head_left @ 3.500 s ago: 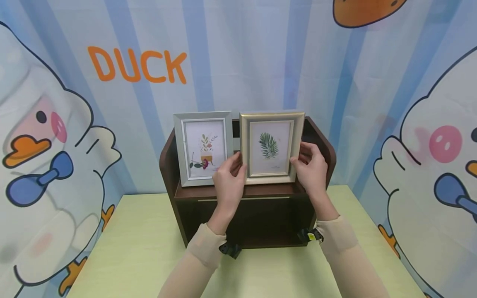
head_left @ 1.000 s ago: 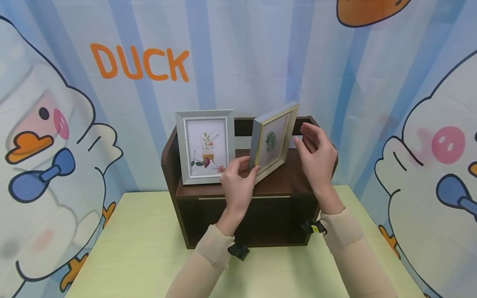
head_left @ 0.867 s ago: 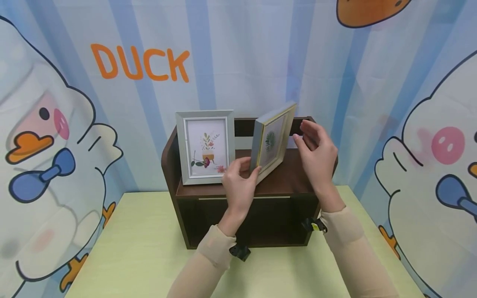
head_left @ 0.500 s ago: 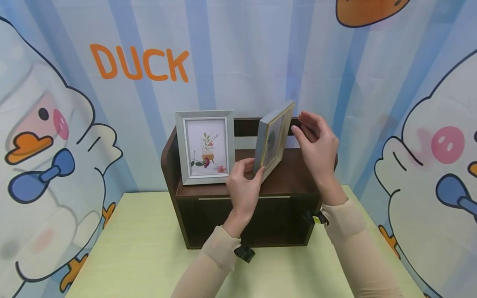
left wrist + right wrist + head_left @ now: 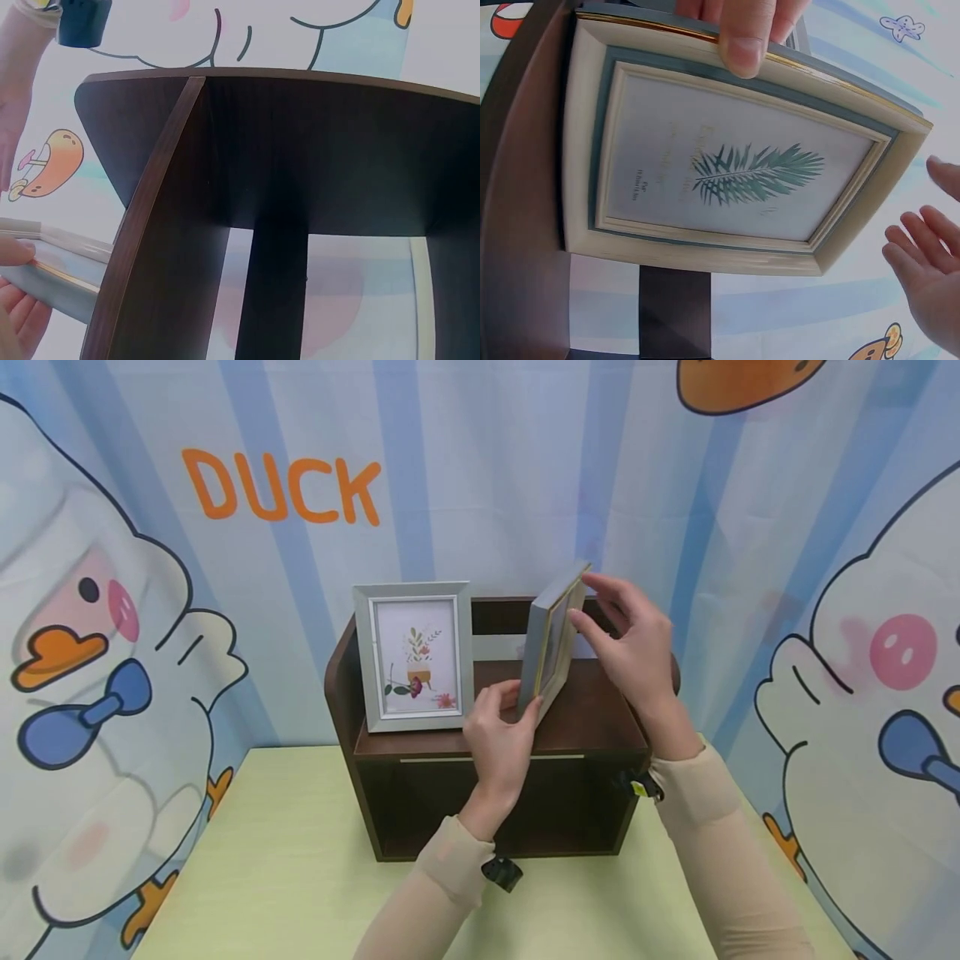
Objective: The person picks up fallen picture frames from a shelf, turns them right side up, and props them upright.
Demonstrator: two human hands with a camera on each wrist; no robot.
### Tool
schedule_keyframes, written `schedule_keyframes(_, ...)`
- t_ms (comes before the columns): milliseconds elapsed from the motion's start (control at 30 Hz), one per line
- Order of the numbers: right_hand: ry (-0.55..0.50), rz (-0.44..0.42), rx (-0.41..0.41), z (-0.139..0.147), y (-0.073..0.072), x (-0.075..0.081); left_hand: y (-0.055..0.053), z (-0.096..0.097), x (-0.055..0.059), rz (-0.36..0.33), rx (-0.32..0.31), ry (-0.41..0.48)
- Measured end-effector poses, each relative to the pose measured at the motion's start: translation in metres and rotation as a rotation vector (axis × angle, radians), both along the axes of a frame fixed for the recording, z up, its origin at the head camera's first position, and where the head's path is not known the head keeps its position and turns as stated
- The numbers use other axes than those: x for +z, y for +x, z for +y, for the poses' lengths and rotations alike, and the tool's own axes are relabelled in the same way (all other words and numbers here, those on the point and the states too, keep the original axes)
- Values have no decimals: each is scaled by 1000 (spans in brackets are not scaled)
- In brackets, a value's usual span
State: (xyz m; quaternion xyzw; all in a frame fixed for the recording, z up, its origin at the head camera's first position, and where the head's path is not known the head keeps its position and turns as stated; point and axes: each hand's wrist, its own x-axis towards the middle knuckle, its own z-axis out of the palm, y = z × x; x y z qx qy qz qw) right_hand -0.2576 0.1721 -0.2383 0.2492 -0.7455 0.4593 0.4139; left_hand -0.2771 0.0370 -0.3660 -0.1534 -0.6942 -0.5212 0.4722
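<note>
On the upper shelf of a dark brown stand [image 5: 435, 743], a cream and gold picture frame [image 5: 585, 150] with a green leaf print is turned nearly edge-on to the head view. My left hand [image 5: 501, 743] pinches its near side edge, thumb on the front and fingers behind, as the right wrist view also shows. My right hand [image 5: 633, 639] is raised at the frame's upper far corner, fingers spread and relaxed; the right wrist view shows a gap between them and the frame. A pale grey picture frame [image 5: 363, 660] with a potted plant print stands upright to the left.
The stand has side panels, a slatted back and an open lower compartment [image 5: 480, 810]. It rests on a light green table [image 5: 292, 827]. Behind and around hangs a blue striped curtain [image 5: 510, 468] with duck drawings.
Both hands held the leaf frame's sides 3.5 seconds ago; the right has since let go. The left hand has shifted right, turning the frame edge-on. The right hand has risen toward its upper corner.
</note>
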Motion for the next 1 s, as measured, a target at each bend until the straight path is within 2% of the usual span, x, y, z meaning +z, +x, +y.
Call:
schedule_keyframes(267, 134, -9, 123, 0, -3, 4, 0, 2, -1, 10, -13, -3)
schedule_keyframes(500, 150, 2, 121, 1, -5, 2, 2, 3, -2, 25, -34, -15)
schedule_keyframes(667, 138, 5, 151, 3, -7, 3, 5, 5, -3, 25, -51, -28)
schedule_keyframes(1000, 161, -1, 184, 11, -12, 4, 9, 13, -5, 30, -112, -36)
